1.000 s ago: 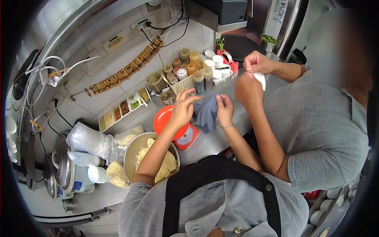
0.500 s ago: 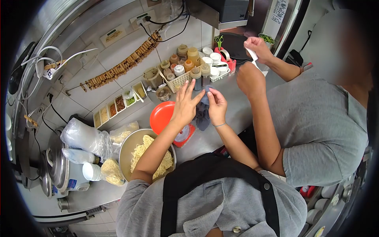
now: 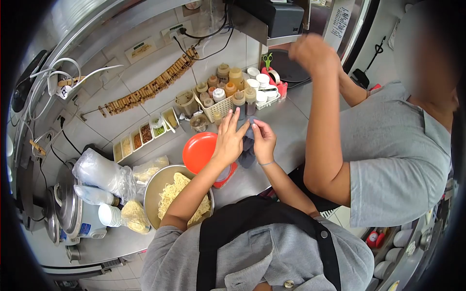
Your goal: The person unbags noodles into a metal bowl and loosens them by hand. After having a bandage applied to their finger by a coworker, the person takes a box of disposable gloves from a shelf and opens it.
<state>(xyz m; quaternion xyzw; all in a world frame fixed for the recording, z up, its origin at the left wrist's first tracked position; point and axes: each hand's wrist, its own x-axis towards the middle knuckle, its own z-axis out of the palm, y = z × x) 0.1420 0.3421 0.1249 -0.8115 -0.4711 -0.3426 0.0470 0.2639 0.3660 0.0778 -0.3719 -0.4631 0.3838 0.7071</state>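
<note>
My left hand (image 3: pixel 229 140) is open over the counter, its fingers spread, with one fingertip close to my right hand. My right hand (image 3: pixel 264 140) pinches a dark grey cloth (image 3: pixel 248 156) that hangs down between the two hands; part of it is hidden behind my fingers. Just left of my left hand sits a red scale with a round red pan (image 3: pixel 198 151), its dial partly covered by my forearm. Below it, a large metal bowl (image 3: pixel 151 194) holds yellow noodles (image 3: pixel 175 194), and my left forearm passes over it.
A basket (image 3: pixel 219 108) of sauce bottles stands behind my hands, beside white cups in a rack (image 3: pixel 268 99). Topping containers (image 3: pixel 145 135) line the wall. Plastic bags (image 3: pixel 104 169) and foam cups (image 3: pixel 110 215) are at left. A co-worker's raised arm (image 3: pixel 324 131) is close on the right.
The co-worker's hands have risen and moved up, with the white item they held no longer visible. My hands stay nearly in place at the cloth. The view has shifted slightly.
</note>
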